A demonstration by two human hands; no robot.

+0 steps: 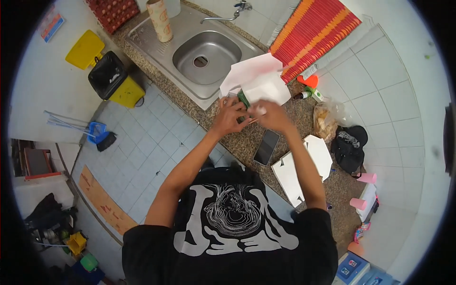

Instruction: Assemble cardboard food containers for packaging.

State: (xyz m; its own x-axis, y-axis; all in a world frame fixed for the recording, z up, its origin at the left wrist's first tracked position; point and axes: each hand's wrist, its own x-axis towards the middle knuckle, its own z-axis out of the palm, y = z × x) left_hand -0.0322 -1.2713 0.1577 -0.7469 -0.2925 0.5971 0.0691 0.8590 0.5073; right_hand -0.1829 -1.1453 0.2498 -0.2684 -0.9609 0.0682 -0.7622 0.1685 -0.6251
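Sink (190,53) offers room; white box (263,85) obstructs straight ahead.

This was a kitchen, though whether in a home or a workplace could not be told. A steel sink (219,51) was set into a speckled stone counter (236,142), with a tap (236,14) on the wall behind the sink. White wall tiles (390,97) rose to the right of the sink. Red egg trays (111,13) stood beyond its left end. On the floor left of the sink were a yellow bin (126,92) and, farther off, a blue dustpan (98,130).
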